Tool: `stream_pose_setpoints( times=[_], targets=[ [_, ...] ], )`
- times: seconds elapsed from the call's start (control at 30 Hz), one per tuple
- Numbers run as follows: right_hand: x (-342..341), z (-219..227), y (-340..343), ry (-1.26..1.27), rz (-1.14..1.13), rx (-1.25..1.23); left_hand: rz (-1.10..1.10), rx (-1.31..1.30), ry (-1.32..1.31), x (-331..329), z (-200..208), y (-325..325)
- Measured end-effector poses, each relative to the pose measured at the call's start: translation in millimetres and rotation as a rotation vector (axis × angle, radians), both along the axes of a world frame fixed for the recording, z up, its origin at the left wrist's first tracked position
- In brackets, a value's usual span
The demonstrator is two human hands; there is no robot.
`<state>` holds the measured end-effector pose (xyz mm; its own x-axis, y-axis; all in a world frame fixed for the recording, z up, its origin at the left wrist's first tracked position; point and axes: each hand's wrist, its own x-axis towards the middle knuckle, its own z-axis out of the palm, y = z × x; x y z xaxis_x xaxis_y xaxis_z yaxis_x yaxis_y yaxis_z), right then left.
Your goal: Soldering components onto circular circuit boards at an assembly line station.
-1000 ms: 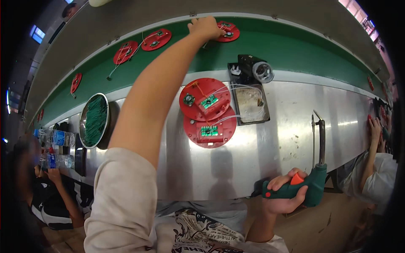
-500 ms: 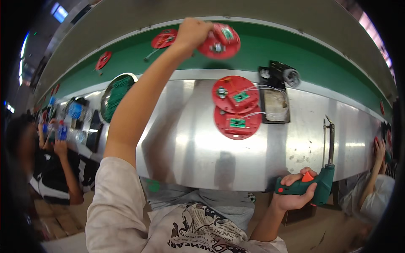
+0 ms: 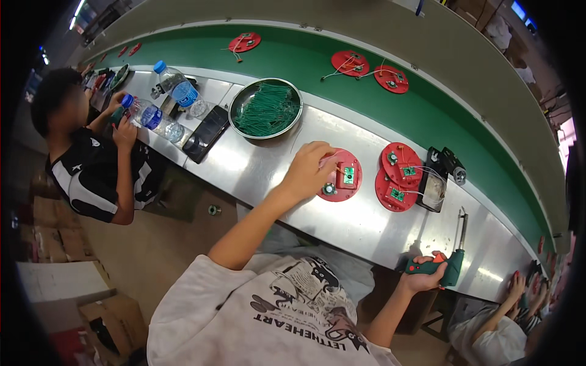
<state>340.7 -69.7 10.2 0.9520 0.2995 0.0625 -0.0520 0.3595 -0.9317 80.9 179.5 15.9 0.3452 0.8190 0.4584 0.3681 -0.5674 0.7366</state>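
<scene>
A long, shiny silver metal bench (image 3: 360,222) goes across, and its far ends bend away and get hard to see. Behind it runs a wide, flat green strip (image 3: 293,58) with flat, round red plastic plates (image 3: 350,63) on it; the ones far off to the left are just tiny red spots. A person in a black and white shirt (image 3: 91,177) sits on the left, and what they hold is hard to make out. A round silver metal bowl (image 3: 244,97) full of thin green wires (image 3: 268,110) stands on the bench. The right hand (image 3: 425,280) has its fingers wrapped around a green tool shaped like a gun (image 3: 452,271), with an orange trigger and a thin metal rod, so part of its handle is hidden. The left hand (image 3: 308,171) is at the left edge of a round red plate with a small green board (image 3: 348,190), which is on the bench between the bowl and two more red plates (image 3: 401,166). The hand hides that edge, so I cannot tell if its fingers pinch it. One of those two plates covers part of the other. White wires cross a small black tray (image 3: 434,204) beside them.
</scene>
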Motion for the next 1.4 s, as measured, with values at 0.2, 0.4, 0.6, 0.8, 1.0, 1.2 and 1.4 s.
stream_pose_setpoints(
  times=[0.2,0.4,0.6,0.8,1.0,1.2,1.4],
  targets=[
    [1,4,4,-0.009,-0.026,-0.092,0.150,0.303,0.179,-55,43,56],
    [1,8,11,-0.001,-0.042,-0.083,0.109,0.433,0.537,-70,32,126],
    [8,2,9,-0.005,-0.040,-0.065,0.038,0.331,0.499,-61,27,138],
    [7,7,13,-0.030,-0.070,-0.078,-0.007,0.311,0.552,-66,28,139],
    [4,3,10,-0.001,-0.052,-0.106,-0.003,0.287,0.342,-67,36,134],
    [-5,4,-5,-0.155,0.150,-0.101,0.144,0.479,0.046,-61,79,97],
    [-61,17,5,-0.320,0.542,-0.228,-0.311,0.026,0.045,-27,54,-5]
  ],
)
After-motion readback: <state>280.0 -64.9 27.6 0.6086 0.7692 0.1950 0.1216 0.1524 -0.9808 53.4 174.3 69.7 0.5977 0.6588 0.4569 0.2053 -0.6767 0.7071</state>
